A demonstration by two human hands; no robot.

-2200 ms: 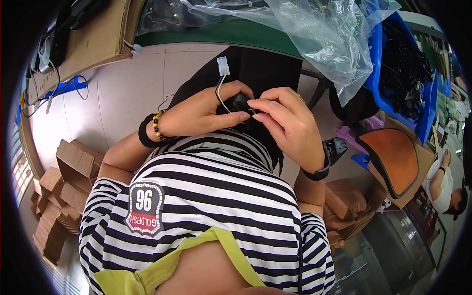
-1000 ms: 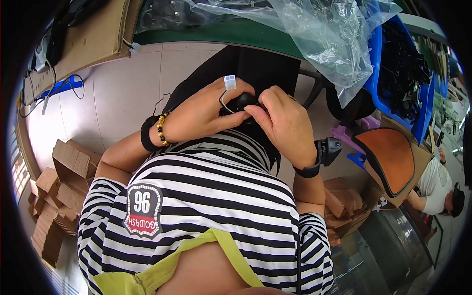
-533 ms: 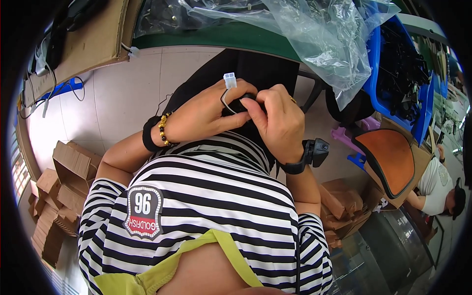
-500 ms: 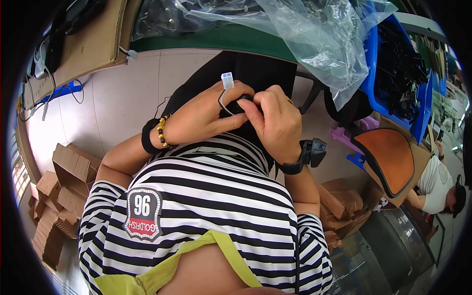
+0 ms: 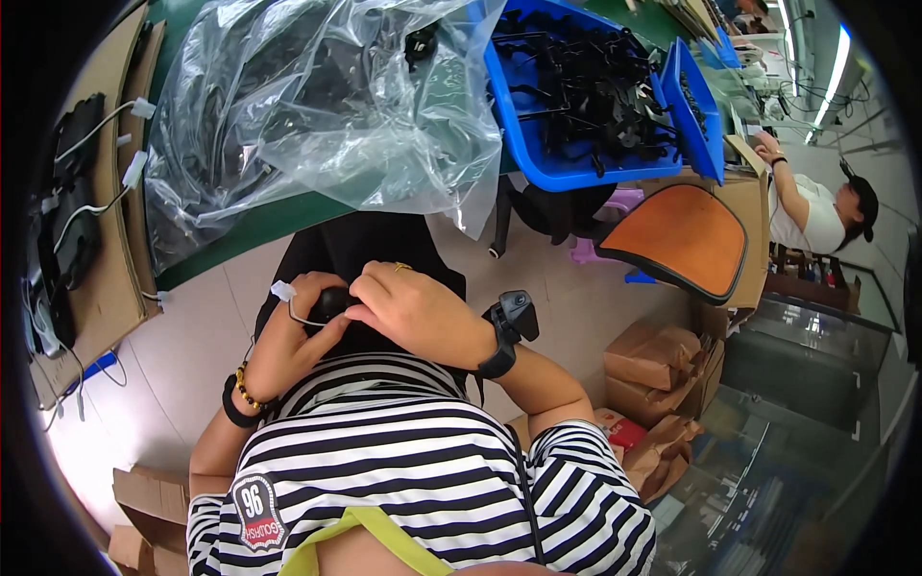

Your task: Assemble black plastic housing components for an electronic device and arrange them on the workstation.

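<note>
In my left hand [image 5: 284,338] is a small rounded black part [image 5: 330,304], the fingers wrapped around it over my lap. A thin pale wire with a white plug connector [image 5: 282,291] runs from it and sticks out beside that hand's fingers. My right hand [image 5: 415,315] is closed against the part's right side, thumb and fingertips pressed together. Whether those fingertips grip the part itself or something tiny on it is hidden. The part's underside is covered by my left palm.
A clear plastic bag [image 5: 327,115] spreads over the green table [image 5: 245,226] ahead. A blue tray [image 5: 552,178] there holds many black pieces. On the left, wired black parts lie on cardboard [image 5: 106,226]. An orange-backed chair [image 5: 682,240], paper bags [image 5: 658,352] and another person [image 5: 816,206] are to the right.
The view has swung up and right, bringing more of the table and blue tray into sight. Both hands stay together at the black part, and the connector has tilted leftward.
</note>
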